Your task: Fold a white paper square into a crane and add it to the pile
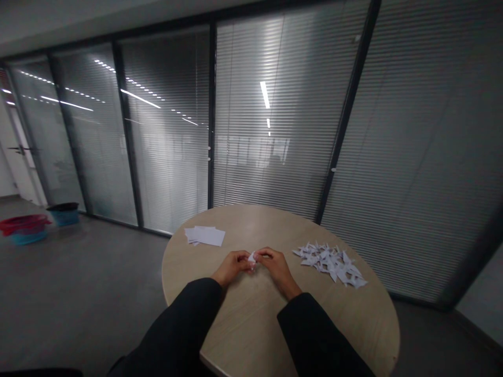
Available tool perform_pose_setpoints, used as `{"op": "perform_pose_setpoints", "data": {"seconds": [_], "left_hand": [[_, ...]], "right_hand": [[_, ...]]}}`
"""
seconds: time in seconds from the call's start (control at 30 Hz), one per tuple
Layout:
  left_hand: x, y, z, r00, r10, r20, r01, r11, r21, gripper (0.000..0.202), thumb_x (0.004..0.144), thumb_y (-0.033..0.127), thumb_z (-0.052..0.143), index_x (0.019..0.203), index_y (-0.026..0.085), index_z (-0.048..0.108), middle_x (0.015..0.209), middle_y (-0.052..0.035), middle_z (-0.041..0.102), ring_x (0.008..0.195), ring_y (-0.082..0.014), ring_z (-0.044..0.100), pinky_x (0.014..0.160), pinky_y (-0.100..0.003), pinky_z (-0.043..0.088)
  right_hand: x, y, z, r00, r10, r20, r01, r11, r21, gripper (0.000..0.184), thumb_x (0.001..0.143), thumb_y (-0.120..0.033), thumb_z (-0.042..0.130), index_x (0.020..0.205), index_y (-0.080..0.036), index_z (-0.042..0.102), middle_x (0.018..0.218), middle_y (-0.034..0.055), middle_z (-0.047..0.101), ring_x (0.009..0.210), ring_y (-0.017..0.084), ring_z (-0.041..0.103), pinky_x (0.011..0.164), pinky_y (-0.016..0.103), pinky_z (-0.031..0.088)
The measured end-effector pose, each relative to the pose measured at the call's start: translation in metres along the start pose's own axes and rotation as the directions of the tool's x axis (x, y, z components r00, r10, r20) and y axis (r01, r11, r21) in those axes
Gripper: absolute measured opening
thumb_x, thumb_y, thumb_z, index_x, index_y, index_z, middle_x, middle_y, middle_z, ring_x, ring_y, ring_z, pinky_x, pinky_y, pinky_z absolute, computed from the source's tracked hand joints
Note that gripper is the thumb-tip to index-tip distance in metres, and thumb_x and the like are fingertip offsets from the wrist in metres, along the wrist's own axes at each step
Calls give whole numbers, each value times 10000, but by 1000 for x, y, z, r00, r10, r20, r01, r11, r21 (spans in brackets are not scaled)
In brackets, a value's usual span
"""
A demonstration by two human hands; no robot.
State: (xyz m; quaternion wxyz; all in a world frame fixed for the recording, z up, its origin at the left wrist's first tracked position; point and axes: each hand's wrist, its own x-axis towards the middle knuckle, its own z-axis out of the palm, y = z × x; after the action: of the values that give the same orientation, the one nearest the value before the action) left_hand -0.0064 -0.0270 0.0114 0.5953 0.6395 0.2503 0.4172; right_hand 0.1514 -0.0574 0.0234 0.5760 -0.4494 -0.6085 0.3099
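The person's left hand (231,267) and right hand (277,269) are brought together above a round, light wood-grain table (251,335), fingers curled inward and fingertips pressed from either side onto a small folded piece of white paper (251,257). The paper sits between the two pinching grips, just above the knuckles, with only a small white corner showing; its exact shape is hidden by the fingers. Black sleeves (176,330) run back from both wrists toward the near edge of the table. To the left of the hands, a loose stack of white paper sheets (205,235) lies flat near the far rim. To the right, just beyond the right hand, a heap of folded white paper pieces (330,263) spreads across the tabletop. Behind the table stands a glass partition with slatted blinds (267,131)
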Motion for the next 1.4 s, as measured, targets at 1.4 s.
{"op": "perform_pose_setpoints", "data": {"seconds": [1.4], "left_hand": [[0,3,3,997,64,-40,-57,986,154,360,561,434,756,652,115,615,564,-14,571,532,-114,503,563,-250,393]], "right_hand": [[-4,-3,3,990,-131,-47,127,989,-70,259,668,-433,675,603,-190,616,673,12,566,656,165,577,639,281,489]]}}
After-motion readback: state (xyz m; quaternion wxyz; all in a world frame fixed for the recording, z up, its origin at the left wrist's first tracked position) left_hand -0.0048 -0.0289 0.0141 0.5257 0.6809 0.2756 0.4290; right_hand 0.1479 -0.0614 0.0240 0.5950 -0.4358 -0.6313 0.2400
